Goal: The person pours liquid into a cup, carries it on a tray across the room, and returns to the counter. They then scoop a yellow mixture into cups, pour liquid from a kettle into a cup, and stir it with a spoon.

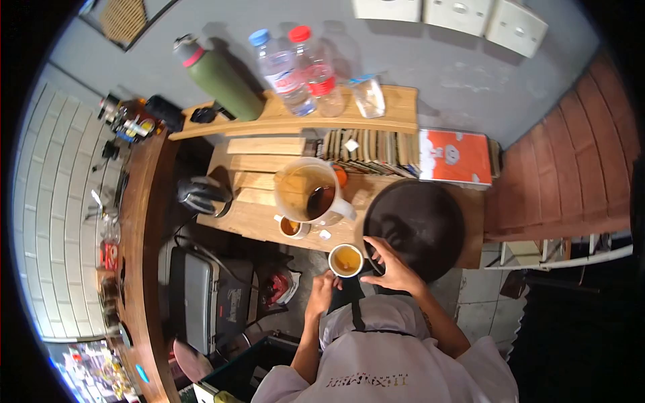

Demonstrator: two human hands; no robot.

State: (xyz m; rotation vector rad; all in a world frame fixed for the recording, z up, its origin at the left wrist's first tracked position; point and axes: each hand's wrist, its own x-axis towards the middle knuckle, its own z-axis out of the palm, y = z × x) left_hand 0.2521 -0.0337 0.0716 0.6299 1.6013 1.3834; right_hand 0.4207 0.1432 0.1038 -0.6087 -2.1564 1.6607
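A white cup (334,266) of amber liquid is in front of my body, just off the near edge of the wooden table. My left hand (322,295) is closed at the cup's lower left side, apparently on its handle; the exact grip is partly hidden. To the cup's right, my right hand (398,274) is open, thumb and fingers apart and curved around that side without clearly touching it. On the table beyond stands a large translucent jug (289,191) with dark liquid. Beside it are a second cup (306,230) of amber drink and a small white tag (324,234).
A round black tray (430,228) covers the table's right part. Behind are a row of books (383,149), an orange-covered book (463,156), and a shelf (376,124) bearing a green flask (225,84) and plastic bottles (285,77). A grey case (191,302) stands lower left.
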